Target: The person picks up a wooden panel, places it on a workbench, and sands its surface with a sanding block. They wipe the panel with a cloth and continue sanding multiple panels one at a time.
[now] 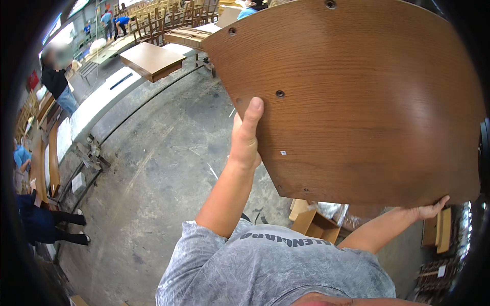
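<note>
A large brown wooden panel (357, 112) fills the upper right, held up off the floor. Its face has a visible grain, dark round holes near the edges and a small white sticker. My left hand (247, 133) grips the panel's left edge, thumb flat on the face and fingers out of sight behind it. Along the bottom edge at the right, my right hand (433, 208) holds the panel from below, with most of its fingers hidden by the wood.
A long white-covered bench (97, 115) runs along the left, with a brown wooden piece (153, 58) farther back. An open brown box (316, 227) lies near my body. People (61, 81) stand at the left; several chair frames (168, 20) are at the back.
</note>
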A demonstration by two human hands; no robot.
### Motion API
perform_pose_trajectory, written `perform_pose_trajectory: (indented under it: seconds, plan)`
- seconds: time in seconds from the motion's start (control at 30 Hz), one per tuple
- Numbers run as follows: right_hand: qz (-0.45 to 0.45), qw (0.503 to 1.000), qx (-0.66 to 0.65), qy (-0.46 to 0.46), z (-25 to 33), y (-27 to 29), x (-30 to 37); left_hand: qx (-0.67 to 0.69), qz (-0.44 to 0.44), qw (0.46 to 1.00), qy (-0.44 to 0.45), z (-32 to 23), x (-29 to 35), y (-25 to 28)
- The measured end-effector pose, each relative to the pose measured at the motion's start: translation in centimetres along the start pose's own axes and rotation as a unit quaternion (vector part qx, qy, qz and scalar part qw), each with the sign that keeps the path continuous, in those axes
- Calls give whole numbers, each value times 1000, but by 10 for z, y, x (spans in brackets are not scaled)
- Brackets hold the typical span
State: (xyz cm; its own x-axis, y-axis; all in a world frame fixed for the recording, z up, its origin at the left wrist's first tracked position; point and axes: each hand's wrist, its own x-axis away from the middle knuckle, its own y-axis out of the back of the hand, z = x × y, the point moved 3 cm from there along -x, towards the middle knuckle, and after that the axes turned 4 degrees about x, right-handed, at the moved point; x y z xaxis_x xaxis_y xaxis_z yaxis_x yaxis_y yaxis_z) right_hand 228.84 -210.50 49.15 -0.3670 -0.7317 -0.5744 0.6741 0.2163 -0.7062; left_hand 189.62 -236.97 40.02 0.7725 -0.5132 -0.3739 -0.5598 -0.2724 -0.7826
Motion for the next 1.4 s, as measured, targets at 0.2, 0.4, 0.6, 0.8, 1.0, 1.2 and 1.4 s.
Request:
perform_pose_trajectory:
  seconds: [0.2, 0.4, 0.6, 0.8, 1.0, 1.2, 1.4]
  plan:
    - [-33, 999, 29, 10, -155, -77, -5, 43, 33, 998, -19, 94, -193, 56]
    - [-4, 994, 59, 88, -294, -117, -64, 95, 69, 993, 22, 217, -393, 75]
    - [-53, 986, 92, 131, -421, -123, -138, 135, 162, 977, 40, 348, -559, 84]
    - [-92, 975, 148, 139, -621, -164, -211, 116, 184, 976, 22, 466, -726, 95]
    - [-108, 975, 151, 125, -823, -197, -309, 110, 147, 983, 28, 571, -873, 138]
    - [-91, 985, 120, 83, -1031, -240, -381, 94, 147, 985, -13, 669, -1052, 189]
    - [-156, 978, 101, 91, -1237, -321, -412, 84, 172, 982, -1, 759, -1258, 225]
